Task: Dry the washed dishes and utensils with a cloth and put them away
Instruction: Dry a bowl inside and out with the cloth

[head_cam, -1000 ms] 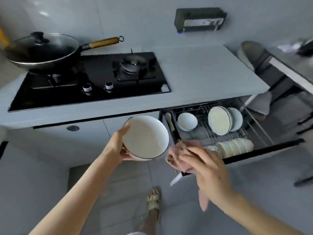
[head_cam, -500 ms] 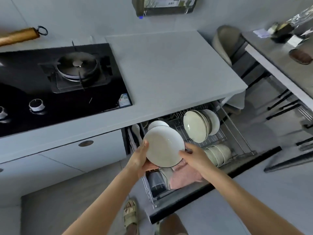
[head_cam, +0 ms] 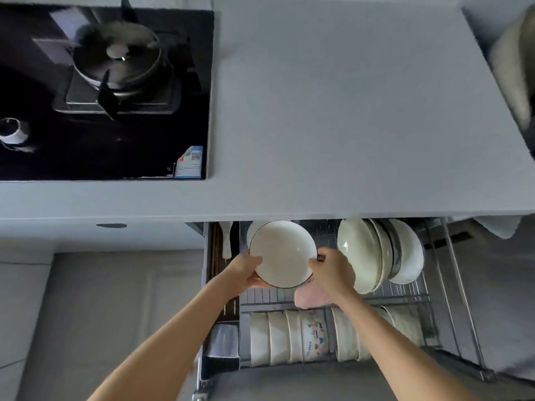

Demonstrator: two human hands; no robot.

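A white bowl with a dark rim (head_cam: 282,253) is held over the open dish drawer (head_cam: 451,285). My left hand (head_cam: 244,272) grips its left edge and underside. My right hand (head_cam: 331,270) grips its right edge and also keeps a pink cloth (head_cam: 309,298) bunched under the palm. Just behind the bowl, the rim of another white bowl (head_cam: 254,230) shows in the rack. Several plates (head_cam: 376,253) stand on edge to the right. A row of small bowls (head_cam: 289,337) stands on edge at the drawer's front.
The grey countertop (head_cam: 333,111) overhangs the back of the drawer. A black gas hob (head_cam: 110,91) lies at the left. A white spoon (head_cam: 227,241) and dark utensils sit in the drawer's left slot. Grey floor lies below at the left.
The view has dropped closer to the drawer. Both hands have carried the bowl from in front of the cabinet to above the rack's rear left; my right hand moved onto the bowl's rim with the cloth.
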